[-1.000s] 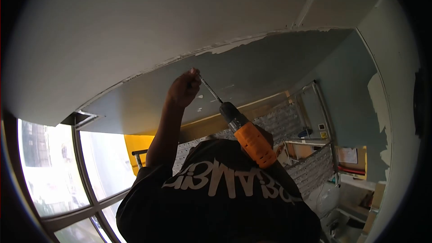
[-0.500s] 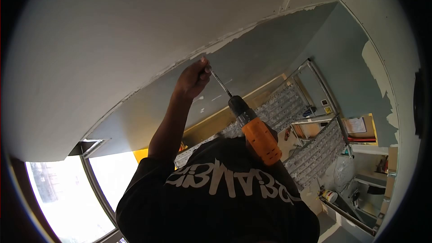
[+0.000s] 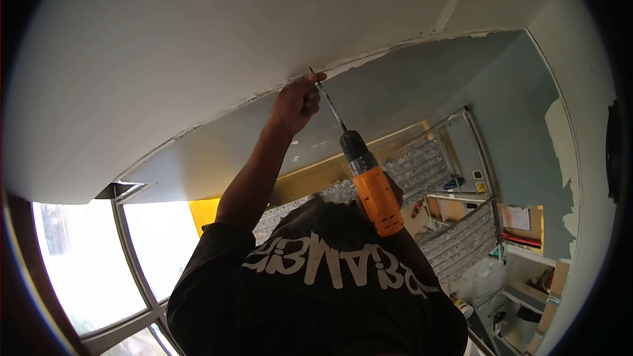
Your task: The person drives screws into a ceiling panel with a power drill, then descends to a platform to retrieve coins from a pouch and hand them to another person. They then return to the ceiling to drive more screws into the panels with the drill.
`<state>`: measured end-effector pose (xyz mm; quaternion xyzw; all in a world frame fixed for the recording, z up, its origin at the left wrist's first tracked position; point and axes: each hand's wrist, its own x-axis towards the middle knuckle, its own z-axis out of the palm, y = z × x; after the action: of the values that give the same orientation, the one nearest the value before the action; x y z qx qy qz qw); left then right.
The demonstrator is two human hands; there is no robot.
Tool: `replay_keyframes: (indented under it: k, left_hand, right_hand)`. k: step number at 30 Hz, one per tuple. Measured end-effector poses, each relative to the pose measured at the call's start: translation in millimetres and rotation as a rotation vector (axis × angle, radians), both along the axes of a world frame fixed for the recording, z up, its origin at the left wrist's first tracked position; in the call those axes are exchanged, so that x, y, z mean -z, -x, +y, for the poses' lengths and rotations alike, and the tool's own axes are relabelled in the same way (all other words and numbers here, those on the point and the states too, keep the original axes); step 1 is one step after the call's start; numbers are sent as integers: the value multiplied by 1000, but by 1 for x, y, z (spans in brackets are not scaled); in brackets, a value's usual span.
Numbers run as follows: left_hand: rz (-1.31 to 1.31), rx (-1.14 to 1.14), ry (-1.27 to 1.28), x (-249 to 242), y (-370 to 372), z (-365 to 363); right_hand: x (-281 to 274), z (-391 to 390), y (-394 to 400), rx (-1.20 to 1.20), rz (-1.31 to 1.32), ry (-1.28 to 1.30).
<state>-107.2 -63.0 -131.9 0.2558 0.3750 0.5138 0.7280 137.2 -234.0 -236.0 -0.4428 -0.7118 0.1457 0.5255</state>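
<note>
My left hand (image 3: 298, 102) is raised to the edge of the white ceiling panel (image 3: 198, 79), thumb and fingers pinched around a thin screw (image 3: 311, 69) whose dark tip sticks out toward the panel. A long drill bit (image 3: 333, 109) runs from the fingers down to an orange and black cordless drill (image 3: 376, 198). Behind the drill body, my right hand (image 3: 395, 190) grips it; only a small part of that hand shows, and the handle is hidden.
A grey wall (image 3: 409, 79) with flaking paint meets the panel along a rough seam. Metal scaffold frames (image 3: 478, 138) with perforated grey planks (image 3: 422, 165) stand below right. Bright windows (image 3: 86, 257) are at lower left, near an opening (image 3: 122, 190) in the panel. Shelving (image 3: 527, 296) holds clutter.
The left hand and drill have shifted slightly right in view, and the drill is held more upright. The screw tip now shows beyond the fingers at the panel's edge. The view has tilted a little.
</note>
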Motion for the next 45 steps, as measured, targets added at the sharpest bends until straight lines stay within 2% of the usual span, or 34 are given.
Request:
replay_keyframes:
  k: [3, 4, 6, 9, 12, 15, 16, 17, 20, 25, 28, 35, 38, 41, 45]
  left_hand:
    - [45, -50, -16, -5, -3, -2]
    - [102, -43, -40, -7, 0, -3]
    - [220, -30, -72, -8, 12, -13]
    - [282, -207, -157, -11, 38, -32]
    - [18, -201, -142, -21, 64, -42]
    - [-19, -184, -120, -23, 64, -36]
    - [-40, -176, -107, -22, 63, -35]
    - [-40, -190, -91, -24, 63, -36]
    - [-64, -194, -71, -24, 63, -36]
    - [-65, -135, -131, -17, 67, -33]
    - [-167, -95, -84, -13, 67, -37]
    - [-294, -124, 345, 41, 52, -90]
    - [-264, -257, 557, 67, 39, -124]
    - [-341, -187, 580, 105, 41, -162]
    - [-323, -92, 497, 113, 40, -193]
  right_hand:
    - [84, 23, 2, -5, 170, -586]
    - [87, 29, 1, -13, 170, -588]
    - [92, 32, -1, 132, 11, -96]
    - [100, 43, -4, 345, -239, 628]
    - [108, 44, -1, 551, -488, 1369]
    - [114, 43, -1, 745, -750, 2110]
    - [101, 35, -8, 464, -630, 1865]
    - [92, 30, -12, 299, -581, 1697]
    - [73, 22, -20, 86, -512, 1392]
    - [61, 21, -7, 4, -502, 1202]
    - [52, 21, -1, -4, -510, 1122]
    - [18, 19, 8, -31, -487, 840]
    - [-6, 23, 11, -51, -443, 678]
    - [-25, 31, 11, -54, -396, 472]
    - [-45, 41, 10, -64, -337, 203]
